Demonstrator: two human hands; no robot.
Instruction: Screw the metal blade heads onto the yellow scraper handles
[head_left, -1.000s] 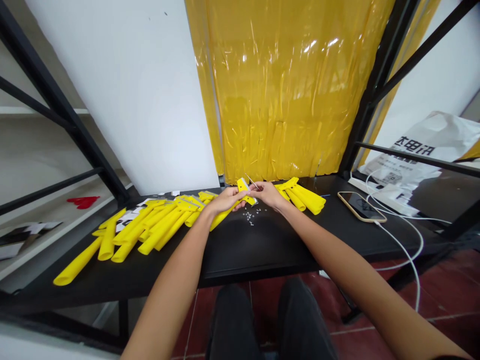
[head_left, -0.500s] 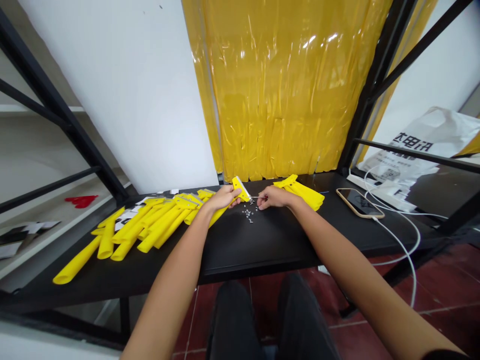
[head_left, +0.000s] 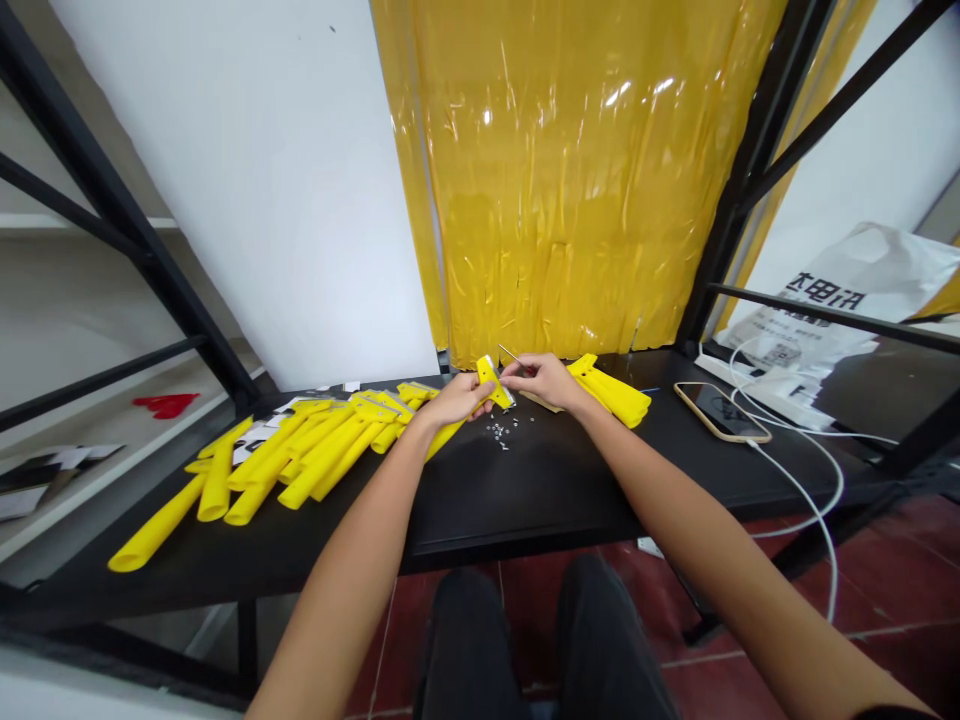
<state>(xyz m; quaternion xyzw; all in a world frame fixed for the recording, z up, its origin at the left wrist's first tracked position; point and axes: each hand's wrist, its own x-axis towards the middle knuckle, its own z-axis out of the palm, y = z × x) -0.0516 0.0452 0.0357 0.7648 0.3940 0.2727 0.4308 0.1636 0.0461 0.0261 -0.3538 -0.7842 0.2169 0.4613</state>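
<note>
My left hand (head_left: 459,400) is closed around a yellow scraper (head_left: 489,378), its head tilted up and its hollow handle running down behind my wrist. My right hand (head_left: 546,380) is closed, with a thin metal screwdriver (head_left: 511,354) poking out to the upper left. Its fingertips meet the edge of the scraper's head; whether they also pinch a small part there is hidden. Below both hands, several tiny screws and nuts (head_left: 501,434) lie scattered on the black table (head_left: 510,500).
Many yellow scrapers (head_left: 330,455) lie piled at the left. More scrapers (head_left: 613,393) rest at the right behind my right hand. Farther right are a phone (head_left: 721,411) with a white cable (head_left: 817,510) and a white plastic bag (head_left: 832,300). Black metal posts (head_left: 739,200) flank the table.
My right hand has moved up to the scraper's head. The screwdriver now points up and away instead of level at the scraper. The scraper in my left hand has turned slightly and shifted right.
</note>
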